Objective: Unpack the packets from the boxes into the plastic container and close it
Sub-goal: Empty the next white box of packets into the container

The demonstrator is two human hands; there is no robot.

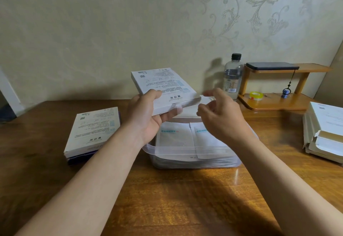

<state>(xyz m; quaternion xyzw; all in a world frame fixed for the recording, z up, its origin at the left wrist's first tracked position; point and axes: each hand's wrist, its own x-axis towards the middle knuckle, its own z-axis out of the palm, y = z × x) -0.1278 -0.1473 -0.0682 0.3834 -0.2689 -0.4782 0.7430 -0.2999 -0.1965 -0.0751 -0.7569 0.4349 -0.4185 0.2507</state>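
Observation:
My left hand (146, 115) grips a flat white printed box (161, 85) by its near end, tilted up above the clear plastic container (187, 152). White packets (176, 137) lie stacked inside the container, which has no lid on it. My right hand (220, 113) hovers just right of the box's near end, fingers loosely curled, holding nothing. It blurs slightly. Another white box (94, 128) lies on a dark one at the left of the wooden table (167, 189).
A pile of flattened white boxes (324, 131) lies at the table's right edge. Behind stand a water bottle (233, 76) and a small wooden shelf (278, 98) with a phone (271, 65) on top and a roll of tape (256, 95) below. A wall closes the back.

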